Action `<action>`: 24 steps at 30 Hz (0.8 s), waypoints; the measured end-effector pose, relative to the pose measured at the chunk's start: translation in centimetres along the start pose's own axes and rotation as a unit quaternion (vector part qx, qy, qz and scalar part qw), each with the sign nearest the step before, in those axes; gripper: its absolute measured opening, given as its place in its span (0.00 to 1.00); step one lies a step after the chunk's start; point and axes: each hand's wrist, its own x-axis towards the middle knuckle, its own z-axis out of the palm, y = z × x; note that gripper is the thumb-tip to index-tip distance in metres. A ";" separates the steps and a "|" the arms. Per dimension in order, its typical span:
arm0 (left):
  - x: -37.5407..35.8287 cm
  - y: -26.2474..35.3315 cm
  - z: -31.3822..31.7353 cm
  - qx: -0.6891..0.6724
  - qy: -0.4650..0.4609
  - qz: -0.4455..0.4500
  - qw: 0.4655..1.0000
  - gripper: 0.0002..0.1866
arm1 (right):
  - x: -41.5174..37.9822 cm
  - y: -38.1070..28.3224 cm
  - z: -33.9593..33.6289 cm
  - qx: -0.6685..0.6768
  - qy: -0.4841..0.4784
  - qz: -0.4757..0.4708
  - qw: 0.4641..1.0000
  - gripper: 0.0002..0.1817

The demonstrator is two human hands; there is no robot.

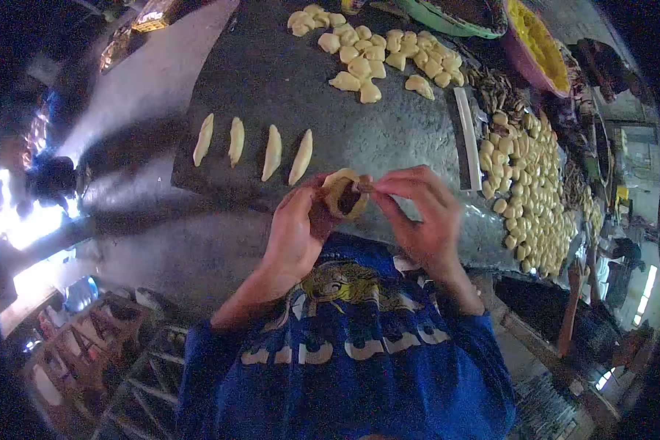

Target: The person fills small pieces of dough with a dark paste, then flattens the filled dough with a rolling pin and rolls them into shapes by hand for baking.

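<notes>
1. Evidently, your left hand (295, 224) grasps the dough round (337, 180) by its side, just above the front of your shirt (345, 367); the hollow faces up, probably so that its dark filling (349, 200) stays inside.
2. Your right hand (424, 213) pinches a brown morsel (365, 183) between thumb and fingers, right at the round's edge. That light hold seems suited to something small and soft; whether the morsel touches the filling, you cannot tell from here.
3. Ahead and to your left, four tapered pieces (272, 152) lie apart on the dark work surface (253, 73), a spacing that likely keeps them from sticking together.
4. Farther ahead, the loose dough pieces (359, 67) sit clustered, some touching, perhaps to keep them within reach.
5. To your right, a pale strip (467, 139) lies beside a crowded spread of small rounded pieces (535, 198); it may serve as a divider.
</notes>
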 end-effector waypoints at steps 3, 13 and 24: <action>-0.9 0.4 -2.1 -0.004 -0.047 0.015 0.999 0.17 | -0.4 -1.1 2.1 -0.037 -0.036 -0.063 0.997 0.15; -4.8 3.5 -3.9 0.009 -0.076 -0.045 0.996 0.13 | -2.9 -4.6 4.2 -0.114 -0.037 -0.198 0.973 0.24; -6.4 2.9 -6.0 0.242 -0.124 0.041 0.961 0.10 | -4.2 -7.9 7.5 0.208 0.033 0.245 0.946 0.12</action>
